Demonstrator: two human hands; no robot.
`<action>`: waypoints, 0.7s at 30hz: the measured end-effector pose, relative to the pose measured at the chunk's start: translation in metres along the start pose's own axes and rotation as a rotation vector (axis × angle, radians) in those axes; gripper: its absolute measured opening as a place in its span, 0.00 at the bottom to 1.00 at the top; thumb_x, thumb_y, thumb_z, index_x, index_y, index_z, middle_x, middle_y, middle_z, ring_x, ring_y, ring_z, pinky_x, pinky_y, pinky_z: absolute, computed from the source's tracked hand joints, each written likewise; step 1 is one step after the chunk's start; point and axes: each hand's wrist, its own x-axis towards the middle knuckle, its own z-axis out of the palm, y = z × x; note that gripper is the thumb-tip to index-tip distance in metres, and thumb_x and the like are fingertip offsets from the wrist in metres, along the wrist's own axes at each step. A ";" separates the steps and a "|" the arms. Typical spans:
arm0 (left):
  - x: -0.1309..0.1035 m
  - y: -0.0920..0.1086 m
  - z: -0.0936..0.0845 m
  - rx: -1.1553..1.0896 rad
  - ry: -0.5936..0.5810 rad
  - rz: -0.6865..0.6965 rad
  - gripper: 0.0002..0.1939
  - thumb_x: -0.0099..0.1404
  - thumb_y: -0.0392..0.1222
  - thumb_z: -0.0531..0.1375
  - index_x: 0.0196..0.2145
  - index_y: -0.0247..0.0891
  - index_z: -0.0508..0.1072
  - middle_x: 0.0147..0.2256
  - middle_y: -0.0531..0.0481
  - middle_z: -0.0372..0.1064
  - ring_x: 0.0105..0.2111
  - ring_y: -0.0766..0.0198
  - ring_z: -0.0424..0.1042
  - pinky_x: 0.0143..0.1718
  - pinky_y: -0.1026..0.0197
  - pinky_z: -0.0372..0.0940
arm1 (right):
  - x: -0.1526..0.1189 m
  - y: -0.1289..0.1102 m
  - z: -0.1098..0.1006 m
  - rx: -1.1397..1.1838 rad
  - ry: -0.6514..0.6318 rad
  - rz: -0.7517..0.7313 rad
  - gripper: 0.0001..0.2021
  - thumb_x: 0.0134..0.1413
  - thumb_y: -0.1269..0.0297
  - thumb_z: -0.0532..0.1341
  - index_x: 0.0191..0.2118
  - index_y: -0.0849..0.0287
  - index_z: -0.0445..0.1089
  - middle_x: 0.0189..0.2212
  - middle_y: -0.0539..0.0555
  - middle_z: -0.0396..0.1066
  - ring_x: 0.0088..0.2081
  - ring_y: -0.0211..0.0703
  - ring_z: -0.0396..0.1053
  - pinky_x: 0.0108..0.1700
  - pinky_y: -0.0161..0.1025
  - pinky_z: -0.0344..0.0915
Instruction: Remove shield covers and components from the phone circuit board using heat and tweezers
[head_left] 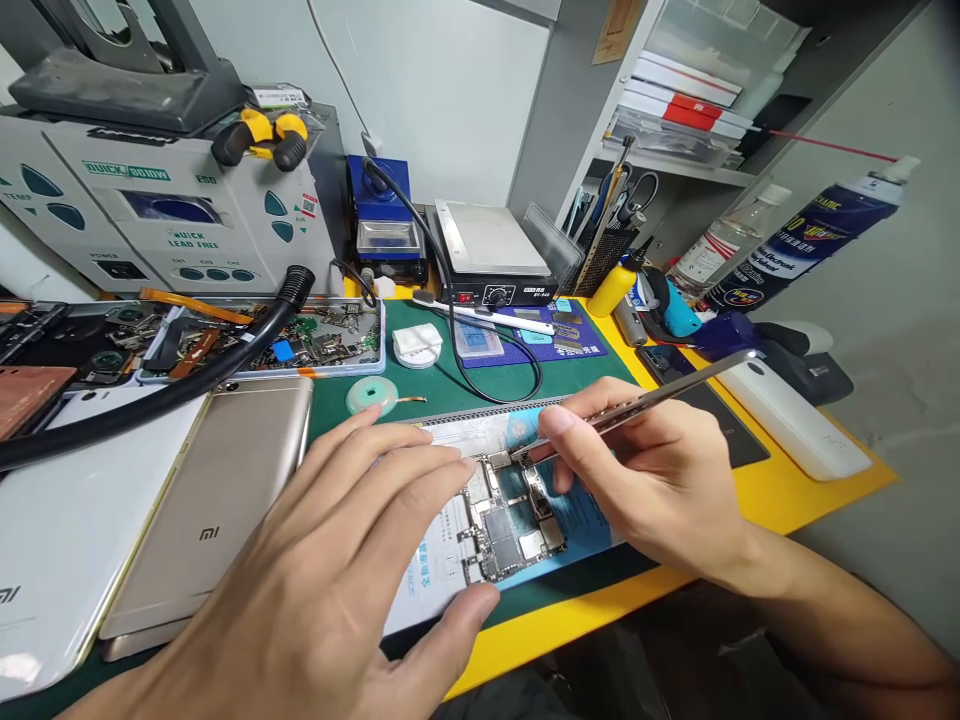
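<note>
Hands [337, 560] with tweezers [667, 392] at circuit board [502, 538], near "MI" phone [217, 500].

"QUICK", "ESD", "POWER" and "LEAD FREE" mark the station [176, 222]; "MI" marks the gold phone [225, 480]

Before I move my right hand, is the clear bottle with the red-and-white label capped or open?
Capped: a white cap covers the neck of the clear bottle.
</note>
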 end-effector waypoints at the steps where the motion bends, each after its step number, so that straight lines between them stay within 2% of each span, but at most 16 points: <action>1: 0.000 0.000 0.000 -0.004 0.001 -0.004 0.21 0.74 0.38 0.64 0.62 0.36 0.71 0.59 0.45 0.74 0.64 0.56 0.69 0.76 0.48 0.57 | -0.001 0.000 0.000 0.002 -0.002 -0.006 0.14 0.70 0.72 0.67 0.29 0.58 0.77 0.24 0.47 0.77 0.21 0.32 0.73 0.25 0.31 0.69; 11: 0.000 0.001 0.004 -0.044 0.007 -0.046 0.19 0.75 0.39 0.63 0.62 0.39 0.71 0.58 0.47 0.74 0.62 0.58 0.70 0.77 0.48 0.55 | -0.003 0.002 0.001 -0.011 -0.022 -0.043 0.16 0.70 0.74 0.67 0.28 0.56 0.72 0.25 0.47 0.77 0.23 0.34 0.74 0.25 0.32 0.68; 16: 0.001 0.001 0.002 -0.028 0.001 -0.027 0.19 0.75 0.40 0.64 0.61 0.38 0.71 0.56 0.47 0.74 0.61 0.58 0.70 0.75 0.49 0.57 | -0.001 0.001 0.002 -0.049 -0.009 -0.123 0.14 0.69 0.77 0.66 0.30 0.55 0.72 0.25 0.48 0.76 0.23 0.35 0.73 0.27 0.33 0.68; 21: 0.002 0.002 0.002 -0.014 0.005 -0.020 0.20 0.74 0.40 0.64 0.61 0.37 0.70 0.57 0.46 0.74 0.61 0.57 0.70 0.75 0.48 0.57 | -0.001 0.000 0.006 -0.064 -0.050 -0.143 0.15 0.72 0.76 0.63 0.31 0.55 0.70 0.24 0.48 0.73 0.22 0.36 0.70 0.25 0.36 0.65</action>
